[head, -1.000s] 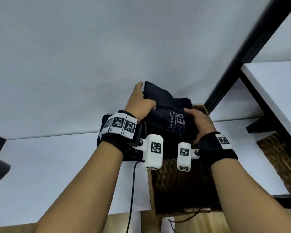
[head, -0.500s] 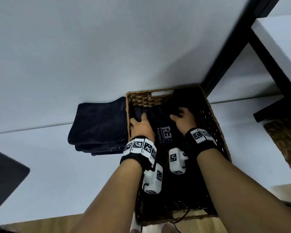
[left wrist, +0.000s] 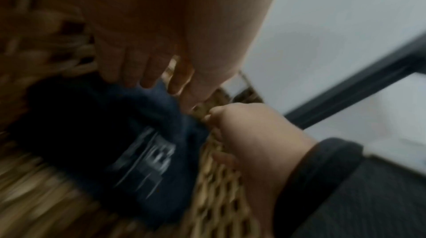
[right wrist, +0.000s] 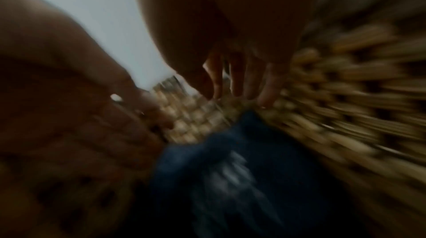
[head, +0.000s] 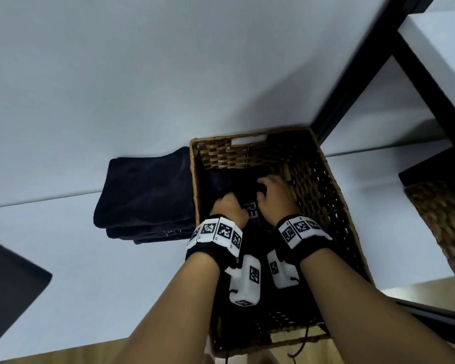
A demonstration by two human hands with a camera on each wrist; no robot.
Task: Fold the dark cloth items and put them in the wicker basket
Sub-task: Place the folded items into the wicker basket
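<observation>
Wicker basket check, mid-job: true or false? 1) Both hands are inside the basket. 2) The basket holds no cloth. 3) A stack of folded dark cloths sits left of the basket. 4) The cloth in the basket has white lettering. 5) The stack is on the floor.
1) True: the left hand and right hand are inside the wicker basket.
2) False: a dark cloth lies in it.
3) True: the folded stack lies against its left wall.
4) True.
5) False: it rests on the white shelf.
</observation>
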